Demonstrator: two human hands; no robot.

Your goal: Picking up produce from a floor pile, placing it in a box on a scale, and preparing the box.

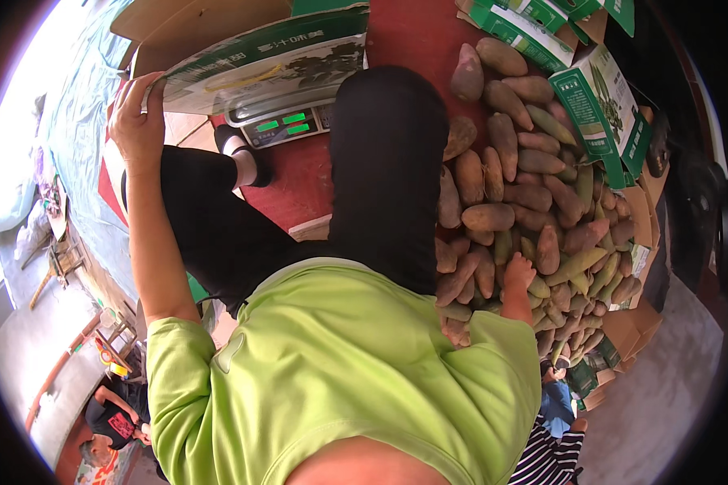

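My left hand [137,117] is closed on the upper left edge of an open cardboard box [275,77], green and white with printed pictures. The box stands on a digital scale [287,125] with lit green displays. My right hand [519,273] is down in a big heap of long mangoes [534,194], brownish purple and green. Its fingers are curled against the fruit; what lies under them is hidden.
Green and white cartons [603,109] stand at the far right beside the heap. Brown cardboard [631,327] borders its right side. Red sheeting [299,182] lies under the scale. One person [117,412] is at lower left, another [554,444] at lower right.
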